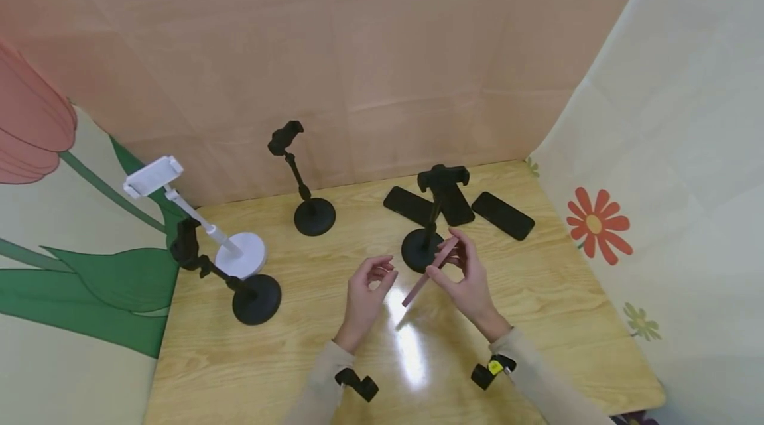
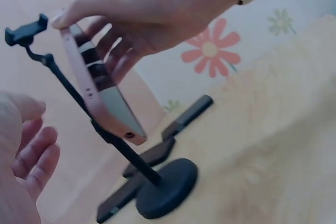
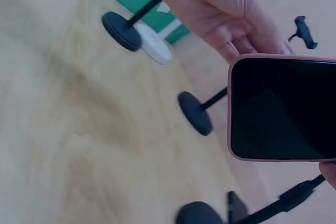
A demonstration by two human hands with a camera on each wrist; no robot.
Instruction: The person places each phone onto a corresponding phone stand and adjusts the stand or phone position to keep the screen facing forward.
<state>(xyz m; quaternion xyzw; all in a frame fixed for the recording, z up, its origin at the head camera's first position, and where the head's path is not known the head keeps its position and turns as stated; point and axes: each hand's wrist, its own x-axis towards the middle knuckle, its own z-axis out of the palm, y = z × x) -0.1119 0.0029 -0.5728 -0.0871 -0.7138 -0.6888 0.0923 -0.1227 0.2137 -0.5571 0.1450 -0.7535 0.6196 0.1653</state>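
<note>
My right hand (image 1: 465,276) holds a pink-cased phone (image 1: 430,270) above the wooden table (image 1: 537,319), gripping it by its upper end. The phone (image 2: 100,90) hangs tilted, its dark screen (image 3: 283,108) facing the right wrist view. My left hand (image 1: 369,286) hovers just left of the phone, fingers loosely curled and holding nothing (image 2: 29,150). Right behind the phone stands a black phone stand (image 1: 430,213) with an empty clamp at its top (image 2: 23,30).
Three dark phones (image 1: 503,215) lie flat at the back right of the table. A second black stand (image 1: 307,203) stands at the back centre, a third (image 1: 239,286) at the left beside a white stand (image 1: 229,246). Fabric walls enclose the table.
</note>
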